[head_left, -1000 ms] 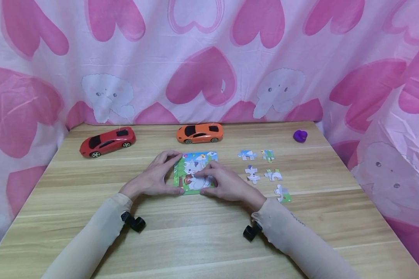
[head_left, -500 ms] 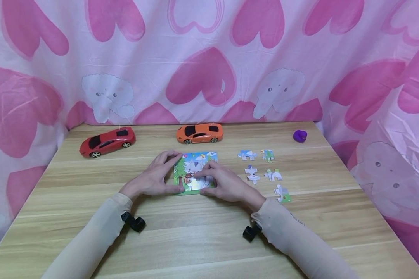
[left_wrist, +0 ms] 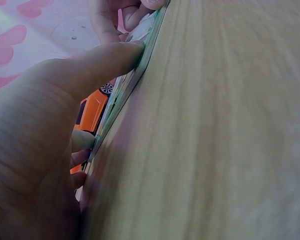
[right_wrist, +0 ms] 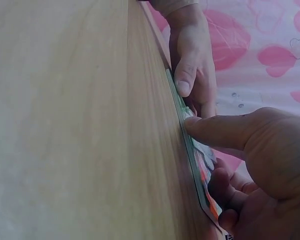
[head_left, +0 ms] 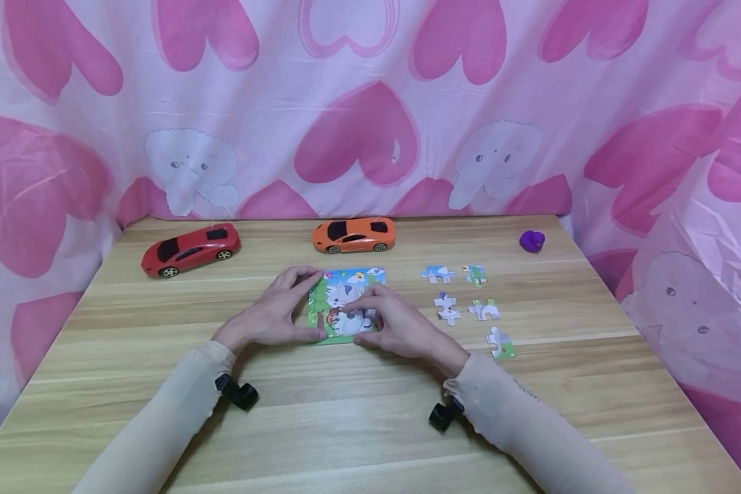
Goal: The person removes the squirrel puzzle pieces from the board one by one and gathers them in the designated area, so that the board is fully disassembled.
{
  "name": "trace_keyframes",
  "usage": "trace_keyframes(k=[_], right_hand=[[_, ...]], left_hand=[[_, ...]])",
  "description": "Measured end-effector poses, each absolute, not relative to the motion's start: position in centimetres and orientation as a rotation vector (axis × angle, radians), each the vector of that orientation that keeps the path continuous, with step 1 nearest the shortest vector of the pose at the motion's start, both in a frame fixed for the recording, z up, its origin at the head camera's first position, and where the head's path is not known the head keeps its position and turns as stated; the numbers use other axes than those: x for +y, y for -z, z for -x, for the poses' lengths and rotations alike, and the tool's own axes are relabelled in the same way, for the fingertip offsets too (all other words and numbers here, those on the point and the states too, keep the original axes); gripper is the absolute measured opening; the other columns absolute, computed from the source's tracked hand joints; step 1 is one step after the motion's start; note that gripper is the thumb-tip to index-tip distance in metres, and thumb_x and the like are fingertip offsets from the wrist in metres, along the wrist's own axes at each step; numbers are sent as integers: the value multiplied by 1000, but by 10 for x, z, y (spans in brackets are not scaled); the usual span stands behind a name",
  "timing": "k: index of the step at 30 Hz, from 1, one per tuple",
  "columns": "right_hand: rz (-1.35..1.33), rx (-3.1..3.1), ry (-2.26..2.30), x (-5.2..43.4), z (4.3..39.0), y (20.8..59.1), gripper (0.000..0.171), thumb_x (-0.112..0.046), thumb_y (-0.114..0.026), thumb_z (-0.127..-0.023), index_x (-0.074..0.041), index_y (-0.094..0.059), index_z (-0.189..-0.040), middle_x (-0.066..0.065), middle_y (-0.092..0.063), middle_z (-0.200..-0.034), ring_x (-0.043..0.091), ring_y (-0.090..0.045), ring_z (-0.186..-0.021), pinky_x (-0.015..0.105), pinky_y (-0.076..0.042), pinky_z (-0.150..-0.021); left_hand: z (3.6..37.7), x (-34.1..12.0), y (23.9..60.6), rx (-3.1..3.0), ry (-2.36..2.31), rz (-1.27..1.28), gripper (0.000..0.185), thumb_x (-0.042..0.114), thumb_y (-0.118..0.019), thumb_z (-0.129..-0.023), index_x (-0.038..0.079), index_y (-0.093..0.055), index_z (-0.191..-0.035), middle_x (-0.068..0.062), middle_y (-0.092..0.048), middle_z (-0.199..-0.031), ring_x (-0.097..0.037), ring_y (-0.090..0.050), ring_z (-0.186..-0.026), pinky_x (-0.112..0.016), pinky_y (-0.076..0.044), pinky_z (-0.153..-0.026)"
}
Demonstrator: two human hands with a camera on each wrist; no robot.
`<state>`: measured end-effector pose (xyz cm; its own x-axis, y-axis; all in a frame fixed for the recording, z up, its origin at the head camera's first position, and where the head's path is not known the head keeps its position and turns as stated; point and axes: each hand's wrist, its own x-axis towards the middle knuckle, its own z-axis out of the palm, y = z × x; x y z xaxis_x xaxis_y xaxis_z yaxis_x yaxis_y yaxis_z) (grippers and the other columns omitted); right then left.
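The wooden tabletop (head_left: 358, 425) carries a red toy car (head_left: 189, 250) far left, an orange toy car (head_left: 354, 235) far centre, a puzzle board (head_left: 346, 305) mid-table, five loose puzzle pieces (head_left: 447, 309) to its right, and a purple object (head_left: 532, 240) far right.

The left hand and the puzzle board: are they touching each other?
Touching. In the left wrist view, the thumb of the left hand presses against the near edge of the puzzle board; the head view agrees.
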<state>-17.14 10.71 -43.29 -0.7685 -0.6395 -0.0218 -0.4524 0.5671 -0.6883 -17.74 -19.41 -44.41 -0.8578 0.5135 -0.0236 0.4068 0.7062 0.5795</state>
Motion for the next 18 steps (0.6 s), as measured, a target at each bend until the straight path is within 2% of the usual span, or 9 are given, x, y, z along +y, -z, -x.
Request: trace_keyframes(k=[18], right_hand=[[937, 2525, 1019, 110, 172, 430, 46, -24, -85, -101, -27, -74, -146, -3, -56, -124, 15, -57, -93, 28, -52, -72]], left_hand=[[176, -193, 440, 2723, -848, -711, 133, 65, -96, -78, 9, -27, -177, -13, -23, -179, -37, -21, -166, -66, -21, -136]])
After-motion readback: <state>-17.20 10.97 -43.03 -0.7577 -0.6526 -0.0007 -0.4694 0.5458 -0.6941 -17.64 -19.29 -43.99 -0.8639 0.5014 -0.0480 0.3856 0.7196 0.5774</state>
